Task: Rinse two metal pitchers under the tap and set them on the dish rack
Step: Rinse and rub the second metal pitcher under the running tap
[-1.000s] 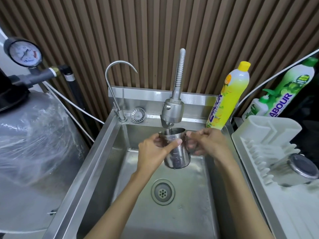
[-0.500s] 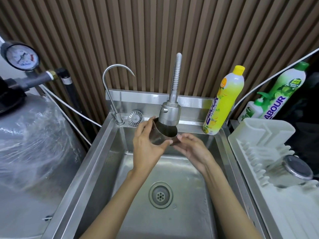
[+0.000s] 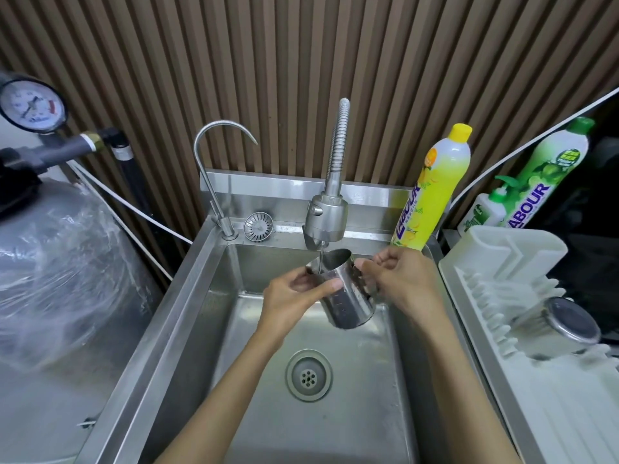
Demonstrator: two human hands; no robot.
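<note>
Left hand [image 3: 291, 296] wraps the pitcher [image 3: 348, 303] body; right hand [image 3: 405, 279] grips at its handle. They hold it over the sink [image 3: 351, 413], tilted slightly, under the tap [image 3: 326, 216] and its thin stream, so this looks like the second rinse. Next: empty it and carry it right to the dish rack [image 3: 502, 262], beside the other pitcher [image 3: 562, 326] there. A yellow bottle [image 3: 435, 185] stands far right, off that path.

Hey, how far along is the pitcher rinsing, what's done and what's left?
Done: one metal pitcher already lies on its side on the dish rack. In hand: the left hand and right hand hold the second pitcher under the tap, a thin stream running into it. Left: finish that rinse and set it on the rack too.
</note>
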